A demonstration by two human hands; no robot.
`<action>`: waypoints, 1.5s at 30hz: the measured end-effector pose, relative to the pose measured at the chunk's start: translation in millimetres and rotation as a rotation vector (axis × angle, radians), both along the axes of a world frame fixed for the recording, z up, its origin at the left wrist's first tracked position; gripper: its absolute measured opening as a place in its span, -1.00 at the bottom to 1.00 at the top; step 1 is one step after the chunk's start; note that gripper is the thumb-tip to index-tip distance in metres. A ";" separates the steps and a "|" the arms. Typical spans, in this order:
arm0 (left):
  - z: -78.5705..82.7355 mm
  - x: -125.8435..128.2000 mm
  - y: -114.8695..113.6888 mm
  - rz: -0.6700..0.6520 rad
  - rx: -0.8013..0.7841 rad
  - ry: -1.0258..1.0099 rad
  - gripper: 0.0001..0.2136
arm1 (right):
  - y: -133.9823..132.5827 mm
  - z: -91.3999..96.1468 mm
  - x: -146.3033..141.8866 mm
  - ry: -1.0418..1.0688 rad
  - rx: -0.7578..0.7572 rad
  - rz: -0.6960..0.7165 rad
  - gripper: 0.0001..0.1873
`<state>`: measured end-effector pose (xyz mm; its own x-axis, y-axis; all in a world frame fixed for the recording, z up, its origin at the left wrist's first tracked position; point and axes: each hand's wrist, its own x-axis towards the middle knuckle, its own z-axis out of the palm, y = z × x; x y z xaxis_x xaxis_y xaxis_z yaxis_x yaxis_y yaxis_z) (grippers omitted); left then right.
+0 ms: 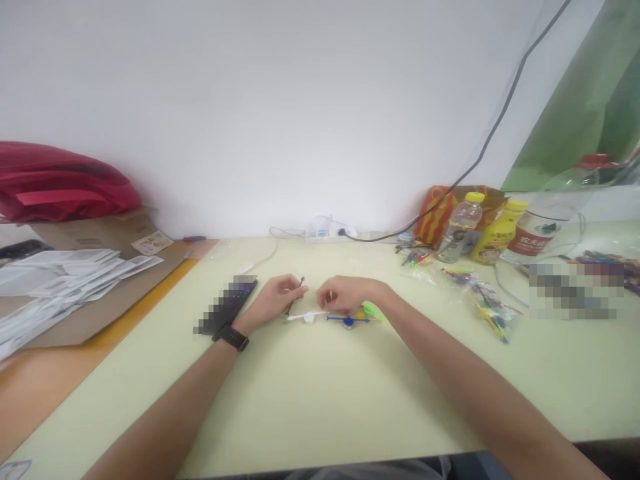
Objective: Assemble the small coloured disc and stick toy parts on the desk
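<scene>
On the tabletop (300, 400), near its middle, my left grip (273, 303) pinches a thin black stick (296, 297), its lower end close to a white part (308, 317), while my right grip (345, 293) rests curled over a blue part (349, 321) and a green part (373, 311), and I cannot tell whether it holds anything.

I'm seeing two forearms showing bare — a black watch (231, 337) is wrapping the wrist behind the left hand (270, 303).
</scene>
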<state>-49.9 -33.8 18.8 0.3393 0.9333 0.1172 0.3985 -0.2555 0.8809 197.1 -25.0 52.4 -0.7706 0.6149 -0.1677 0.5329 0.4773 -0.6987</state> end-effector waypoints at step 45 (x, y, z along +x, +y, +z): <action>-20.8 -23.5 25.5 0.268 0.379 0.319 -0.82 | 58.7 -35.0 1.4 0.035 0.379 -0.368 -0.61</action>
<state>-73.4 -8.3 -2.0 0.1696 0.9045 0.3913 0.7244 -0.3836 0.5728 198.5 33.7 17.4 -0.4932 0.8585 0.1407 0.6924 0.4853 -0.5340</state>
